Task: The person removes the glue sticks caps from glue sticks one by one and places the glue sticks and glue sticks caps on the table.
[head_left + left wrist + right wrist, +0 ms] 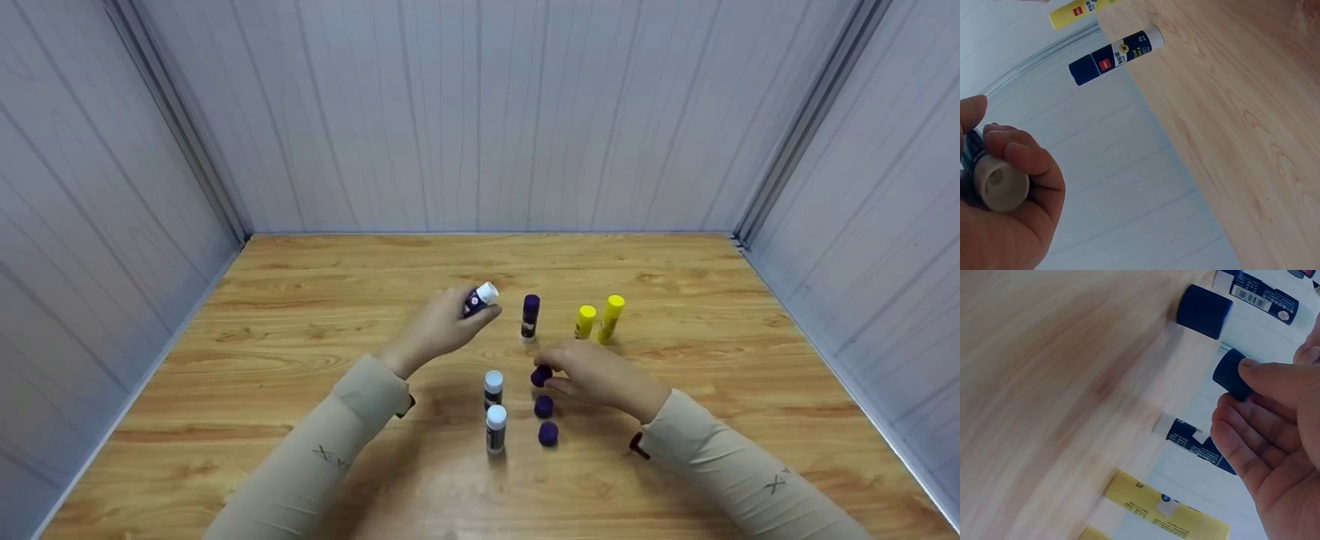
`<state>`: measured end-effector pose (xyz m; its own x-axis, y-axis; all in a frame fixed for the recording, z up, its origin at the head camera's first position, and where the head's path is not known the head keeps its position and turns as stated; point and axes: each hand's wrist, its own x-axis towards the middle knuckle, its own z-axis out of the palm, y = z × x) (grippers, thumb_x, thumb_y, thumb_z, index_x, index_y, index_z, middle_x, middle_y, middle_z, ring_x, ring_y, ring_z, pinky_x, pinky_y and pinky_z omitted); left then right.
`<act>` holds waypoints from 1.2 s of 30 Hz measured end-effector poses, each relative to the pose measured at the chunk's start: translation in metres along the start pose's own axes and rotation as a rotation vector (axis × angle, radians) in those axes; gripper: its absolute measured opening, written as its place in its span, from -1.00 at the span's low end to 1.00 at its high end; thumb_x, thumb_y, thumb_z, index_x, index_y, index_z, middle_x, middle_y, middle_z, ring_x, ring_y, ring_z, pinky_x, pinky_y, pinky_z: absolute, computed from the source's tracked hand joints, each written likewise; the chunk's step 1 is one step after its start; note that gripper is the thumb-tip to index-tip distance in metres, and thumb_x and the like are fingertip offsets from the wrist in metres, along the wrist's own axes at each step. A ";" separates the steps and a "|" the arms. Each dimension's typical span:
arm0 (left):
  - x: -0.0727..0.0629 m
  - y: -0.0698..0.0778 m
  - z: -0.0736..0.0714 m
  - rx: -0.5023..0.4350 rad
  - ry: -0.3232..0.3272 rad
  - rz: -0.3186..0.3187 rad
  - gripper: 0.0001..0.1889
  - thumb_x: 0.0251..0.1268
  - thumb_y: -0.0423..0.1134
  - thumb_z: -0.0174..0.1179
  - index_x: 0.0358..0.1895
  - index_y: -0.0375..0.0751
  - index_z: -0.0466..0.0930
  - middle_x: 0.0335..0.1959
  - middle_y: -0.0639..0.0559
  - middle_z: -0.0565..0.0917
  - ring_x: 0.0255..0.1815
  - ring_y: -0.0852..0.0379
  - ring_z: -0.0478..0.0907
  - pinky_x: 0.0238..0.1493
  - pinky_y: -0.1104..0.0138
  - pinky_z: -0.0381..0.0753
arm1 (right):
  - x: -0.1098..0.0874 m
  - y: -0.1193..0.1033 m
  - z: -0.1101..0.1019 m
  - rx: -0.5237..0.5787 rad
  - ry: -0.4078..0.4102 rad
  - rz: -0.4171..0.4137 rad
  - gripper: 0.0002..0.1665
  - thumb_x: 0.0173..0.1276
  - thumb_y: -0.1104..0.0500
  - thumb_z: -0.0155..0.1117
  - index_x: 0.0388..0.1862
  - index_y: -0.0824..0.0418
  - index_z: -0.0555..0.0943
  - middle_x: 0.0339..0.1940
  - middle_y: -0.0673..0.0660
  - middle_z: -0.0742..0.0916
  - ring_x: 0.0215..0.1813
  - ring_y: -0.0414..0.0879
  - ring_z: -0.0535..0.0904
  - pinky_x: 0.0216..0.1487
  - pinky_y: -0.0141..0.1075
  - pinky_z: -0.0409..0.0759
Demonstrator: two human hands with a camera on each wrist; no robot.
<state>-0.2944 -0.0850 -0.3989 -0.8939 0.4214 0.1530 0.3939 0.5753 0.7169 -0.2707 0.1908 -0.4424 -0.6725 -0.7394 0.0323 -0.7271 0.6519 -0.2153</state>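
Head view high, forward-down; wrist views close, sharing table [337,270].

the person is wearing long, pale beige sleeves; the left sleeve [300,480] and right sleeve [739,476] are each bearing a dark cross [322,453] beside a smaller mark [340,462], and a small dark band [639,444] is showing under each cuff [371,391].

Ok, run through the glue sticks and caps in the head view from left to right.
Dark glue stick in the left hand → white-topped pair, one behind the other → standing purple-capped stick → column of three purple caps → first yellow stick → second yellow stick.
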 end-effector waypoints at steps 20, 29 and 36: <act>-0.008 -0.006 0.004 -0.147 -0.070 0.018 -0.77 0.79 -0.02 -0.09 0.02 -0.12 0.33 -0.31 0.02 0.33 -0.37 0.10 0.25 -0.27 0.20 0.29 | 0.003 0.000 0.010 0.050 -0.086 0.048 -0.75 0.56 0.26 0.38 0.15 0.25 0.77 0.03 0.17 0.86 0.07 0.07 0.79 0.17 0.03 0.75; -0.007 -0.007 0.009 -0.146 -0.065 0.043 -0.82 0.77 -0.09 -0.07 -0.04 -0.12 0.33 -0.28 0.01 0.34 -0.33 0.10 0.28 -0.24 0.20 0.33 | 0.004 0.002 0.013 0.052 -0.091 0.066 -0.77 0.56 0.25 0.38 0.12 0.23 0.79 -0.01 0.15 0.85 0.04 0.04 0.79 0.15 0.00 0.76; -0.007 -0.008 0.010 -0.148 -0.080 0.033 -0.81 0.77 -0.07 -0.08 -0.05 -0.11 0.31 -0.29 0.02 0.34 -0.33 0.10 0.28 -0.25 0.21 0.33 | 0.006 0.003 0.014 0.062 -0.104 0.082 -0.77 0.58 0.24 0.37 0.13 0.24 0.78 0.01 0.16 0.85 0.06 0.05 0.79 0.16 0.00 0.75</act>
<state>-0.2889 -0.0858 -0.4129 -0.8585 0.4966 0.1278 0.3819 0.4529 0.8056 -0.2750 0.1859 -0.4564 -0.7091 -0.6996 -0.0881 -0.6583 0.7016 -0.2728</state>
